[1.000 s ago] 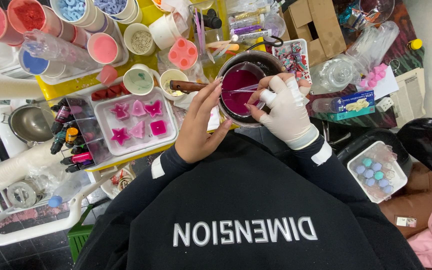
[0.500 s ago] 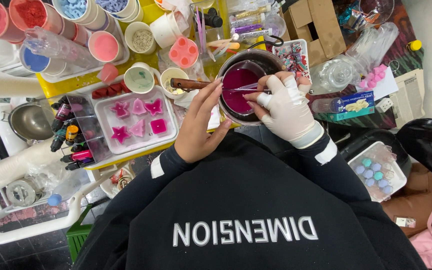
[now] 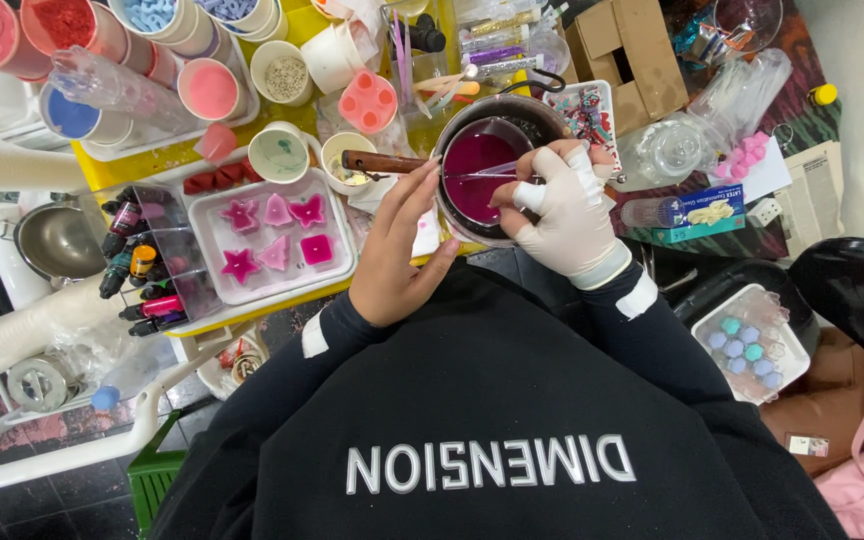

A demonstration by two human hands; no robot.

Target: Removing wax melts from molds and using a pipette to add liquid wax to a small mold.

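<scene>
Left hand (image 3: 397, 250), bare: fingers flat and spread against near rim of melting pot (image 3: 497, 165), grip released, likely steadying pot.
Right hand (image 3: 567, 215), white glove: grip pinched round thin clear stirring stick (image 3: 487, 172), stick laid across magenta liquid (image 3: 477, 160), tip low for mixing.
Left of pot on bench (image 3: 132, 165): white tray (image 3: 337, 260) with pink star and heart casts.
Wooden pot handle (image 3: 382, 161) points toward tray, away from gloved hand.

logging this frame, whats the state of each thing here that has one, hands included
pot: holds magenta liquid
stick: lying across the pot, gripped by the right hand
right hand: gloved, pinching the stick
left hand: bare, open, resting at the pot's edge
white tray: holds pink star and heart shapes
small bottles: capped, lying together
</scene>
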